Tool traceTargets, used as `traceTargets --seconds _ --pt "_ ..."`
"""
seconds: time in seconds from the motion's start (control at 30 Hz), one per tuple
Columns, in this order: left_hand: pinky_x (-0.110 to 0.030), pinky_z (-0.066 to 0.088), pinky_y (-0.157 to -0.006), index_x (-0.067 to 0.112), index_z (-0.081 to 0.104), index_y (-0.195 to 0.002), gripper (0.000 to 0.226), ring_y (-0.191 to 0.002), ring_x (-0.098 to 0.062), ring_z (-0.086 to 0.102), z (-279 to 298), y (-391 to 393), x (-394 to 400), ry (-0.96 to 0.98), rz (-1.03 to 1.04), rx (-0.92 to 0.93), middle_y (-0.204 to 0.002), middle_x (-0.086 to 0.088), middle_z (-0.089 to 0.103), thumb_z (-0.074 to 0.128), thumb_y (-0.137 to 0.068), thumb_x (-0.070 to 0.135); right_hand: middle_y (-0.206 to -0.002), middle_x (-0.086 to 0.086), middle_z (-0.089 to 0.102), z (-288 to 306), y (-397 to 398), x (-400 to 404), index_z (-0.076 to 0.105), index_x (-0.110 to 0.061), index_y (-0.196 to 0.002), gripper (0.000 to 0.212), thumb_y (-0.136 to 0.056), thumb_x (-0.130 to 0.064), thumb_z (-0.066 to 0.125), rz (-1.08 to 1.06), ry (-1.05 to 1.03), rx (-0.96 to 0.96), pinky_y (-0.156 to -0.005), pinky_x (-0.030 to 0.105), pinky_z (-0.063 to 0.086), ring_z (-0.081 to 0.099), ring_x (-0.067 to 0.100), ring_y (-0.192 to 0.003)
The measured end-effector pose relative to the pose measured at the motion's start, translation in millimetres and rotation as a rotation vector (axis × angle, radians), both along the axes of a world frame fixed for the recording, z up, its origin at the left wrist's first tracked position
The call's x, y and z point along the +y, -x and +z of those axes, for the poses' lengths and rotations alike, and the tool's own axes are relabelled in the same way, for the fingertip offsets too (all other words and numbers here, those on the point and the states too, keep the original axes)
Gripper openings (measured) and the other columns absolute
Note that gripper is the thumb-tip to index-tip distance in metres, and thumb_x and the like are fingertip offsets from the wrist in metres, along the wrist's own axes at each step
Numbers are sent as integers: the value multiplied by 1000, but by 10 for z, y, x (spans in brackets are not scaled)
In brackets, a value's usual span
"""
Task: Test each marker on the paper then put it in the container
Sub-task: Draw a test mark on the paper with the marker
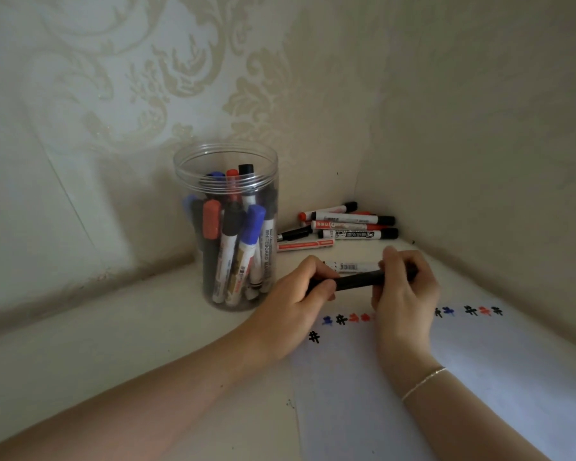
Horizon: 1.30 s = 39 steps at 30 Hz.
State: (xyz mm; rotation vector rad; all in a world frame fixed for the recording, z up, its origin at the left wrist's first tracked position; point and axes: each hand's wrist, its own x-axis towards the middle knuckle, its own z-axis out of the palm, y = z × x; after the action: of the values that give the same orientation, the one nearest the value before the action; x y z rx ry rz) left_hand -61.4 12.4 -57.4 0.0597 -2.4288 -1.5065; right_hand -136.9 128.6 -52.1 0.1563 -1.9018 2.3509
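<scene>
Left hand [300, 291]: fingers and thumb curled round the left end of a black marker [356, 281], gripping it. Right hand [403, 284]: fingers curled over the marker's right end, gripping it likewise; thin bracelet [423, 382] at the wrist. Marker held level between both hands, above the top edge of the paper [479, 377]; whether its cap is on or off cannot be told. Paper: white sheet lying flat on the pale surface [113, 344], bearing a row of small test marks [343, 318] in blue, black and red. Container [228, 227]: clear round jar, upright, open-topped, just left of the left hand, filled with standing markers with red, blue and black caps. Loose markers [346, 224]: small heap in the corner behind the hands, one more white-barrelled marker [350, 266] lying just behind the held one
</scene>
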Motion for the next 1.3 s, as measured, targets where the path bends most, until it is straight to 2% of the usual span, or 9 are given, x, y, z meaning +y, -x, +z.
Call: traceTargets --seconds 0.13,0.43,0.67,0.83,0.97,1.07,1.13,1.23,1.3 --pt "-14 35 -58 17 55 -102 11 -58 2 44 0 15 -55 -89 -11 -48 -82 11 59 45 -99 19 -45 -5 38 -10 -3 -16 47 -6 -67 34 -96 -22 53 35 -65 25 -43 25 30 34 11 -43" --pt "-12 37 -64 20 55 -100 9 -66 2 46 1 -18 -45 -45 -24 -24 -82 6 55 46 -99 19 -38 7 40 19 -67 40 47 0 -67 31 -96 -12 49 88 -84 69 -37 15 31 31 11 -32" --pt "-10 36 -71 18 54 -101 9 -78 -4 52 -1 -39 -2 45 28 62 -85 -1 56 46 -99 16 -38 8 40 -3 -78 19 42 -5 -63 33 -94 -12 50 80 -73 -11 -36 18 32 32 15 -32" --pt "-17 49 -64 19 50 -102 8 -74 -6 60 186 -63 138 215 64 324 -82 9 57 52 -95 23 -47 3 30 170 28 46 41 -11 -68 28 -95 -12 47 172 176 -271 -38 21 21 24 13 -36" --pt "-10 50 -68 15 55 -106 17 -82 0 64 792 -51 159 404 174 637 -92 7 65 57 -92 24 -47 4 31 558 120 -71 46 -9 -68 35 -98 -28 42 413 258 -268 -40 24 16 22 12 -35" --pt "-24 52 -61 5 51 -113 23 -74 -9 65 1294 -76 126 597 229 776 -90 -1 65 48 -96 21 -48 4 44 873 159 -183 55 -10 -77 54 -96 -56 35 576 26 -169 -39 23 25 35 15 -36" --pt "-27 50 -54 3 47 -116 24 -65 -10 61 1567 -112 27 654 330 841 -82 -2 61 45 -98 18 -55 5 55 973 203 -249 58 -11 -85 48 -98 -50 36 527 -271 -25 -44 27 37 48 19 -44" --pt "-22 49 -55 4 38 -123 28 -61 -10 58 1848 -168 -208 615 465 825 -79 -5 61 44 -99 16 -95 6 63 772 358 -277 51 -18 -109 16 -95 -21 44 345 -1164 432 -68 32 49 62 25 -82" --pt "-22 46 -51 8 33 -126 31 -54 -11 55 1927 -159 -371 619 529 717 -74 -5 60 44 -99 16 -125 7 55 455 428 -281 43 -18 -130 38 -92 -15 48 362 -1611 605 -87 35 48 57 26 -108"
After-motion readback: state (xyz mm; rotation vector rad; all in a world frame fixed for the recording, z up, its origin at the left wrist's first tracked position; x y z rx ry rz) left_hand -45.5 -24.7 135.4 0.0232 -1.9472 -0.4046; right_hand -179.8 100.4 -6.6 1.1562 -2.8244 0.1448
